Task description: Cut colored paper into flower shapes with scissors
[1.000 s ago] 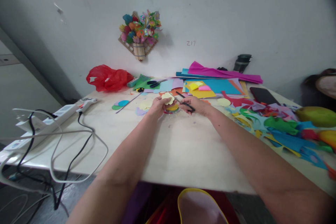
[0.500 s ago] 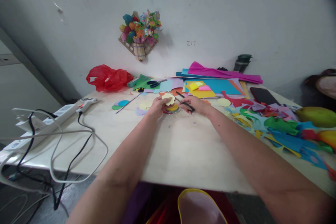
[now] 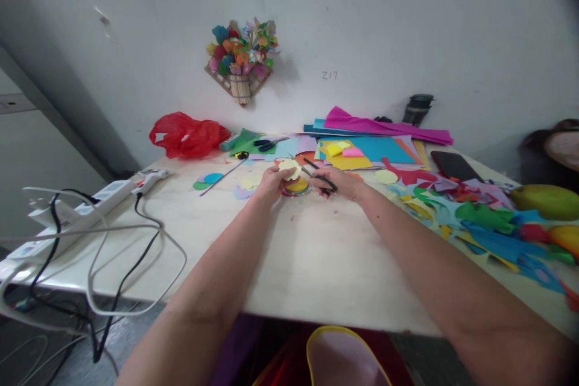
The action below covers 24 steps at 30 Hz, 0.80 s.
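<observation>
Between finger and thumb, my left hand (image 3: 274, 183) pinches a pale yellow paper piece (image 3: 289, 169) with a scalloped, flower-like edge. My right hand (image 3: 332, 182) grips dark scissors (image 3: 324, 183) by the handles, their blades parted and pointing up and left, close to the paper's right side. Under and between the hands lies a small round stack with a yellow disc (image 3: 297, 186) on top. Left of my left hand rests another pale yellow cut piece (image 3: 250, 180), with a lilac one (image 3: 243, 192) beside it.
Colored paper scraps (image 3: 484, 217) cover the right side, near a phone (image 3: 456, 166). Paper sheets (image 3: 389, 151) and a second pair of scissors (image 3: 268, 144) lie at the back. A red plastic bag (image 3: 187, 134) sits back left; power strips (image 3: 97, 202) and cables run along the left.
The pale yellow paper has tilted slightly in my left hand. The fingers of my right hand and the scissor handles have shifted a little.
</observation>
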Each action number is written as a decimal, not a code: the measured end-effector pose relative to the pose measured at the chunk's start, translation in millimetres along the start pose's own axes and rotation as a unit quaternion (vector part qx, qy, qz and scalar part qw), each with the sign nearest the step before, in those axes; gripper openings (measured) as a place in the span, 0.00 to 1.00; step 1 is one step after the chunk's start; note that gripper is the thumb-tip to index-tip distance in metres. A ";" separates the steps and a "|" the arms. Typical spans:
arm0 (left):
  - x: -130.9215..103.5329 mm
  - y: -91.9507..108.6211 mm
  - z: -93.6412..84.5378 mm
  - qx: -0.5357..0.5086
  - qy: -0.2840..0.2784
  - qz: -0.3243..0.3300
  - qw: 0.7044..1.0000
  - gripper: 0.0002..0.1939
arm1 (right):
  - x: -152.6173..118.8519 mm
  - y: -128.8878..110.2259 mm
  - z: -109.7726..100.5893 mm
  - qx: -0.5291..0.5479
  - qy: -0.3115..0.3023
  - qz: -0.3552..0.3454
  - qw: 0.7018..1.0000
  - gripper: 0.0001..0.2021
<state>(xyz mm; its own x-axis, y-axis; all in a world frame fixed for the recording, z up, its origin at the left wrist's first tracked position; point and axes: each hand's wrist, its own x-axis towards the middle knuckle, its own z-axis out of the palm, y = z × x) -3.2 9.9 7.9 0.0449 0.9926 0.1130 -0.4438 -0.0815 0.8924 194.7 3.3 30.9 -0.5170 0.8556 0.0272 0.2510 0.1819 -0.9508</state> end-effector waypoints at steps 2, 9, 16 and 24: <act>-0.3 0.3 0.7 -0.009 0.002 0.001 1.000 0.15 | 1.3 3.0 -2.0 -0.006 -0.009 -0.010 1.000 0.13; -2.9 0.7 4.2 -0.034 0.006 0.000 0.999 0.14 | 0.1 -0.3 0.1 -0.010 0.004 0.002 1.000 0.14; -3.7 -0.4 11.2 -0.069 0.038 0.002 0.997 0.12 | -2.2 -5.7 6.0 -0.024 0.022 0.006 0.999 0.12; -2.1 -3.5 11.8 -0.083 0.052 0.002 0.995 0.11 | -3.4 -9.1 8.8 -0.021 0.028 0.014 0.999 0.13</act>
<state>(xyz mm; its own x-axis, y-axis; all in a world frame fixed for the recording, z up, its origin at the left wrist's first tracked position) 8.8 7.1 9.7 -0.0456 0.9970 0.0623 -0.5852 -0.0772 0.8072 187.0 -5.5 36.8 -0.4631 0.8861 0.0189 0.2999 0.1768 -0.9374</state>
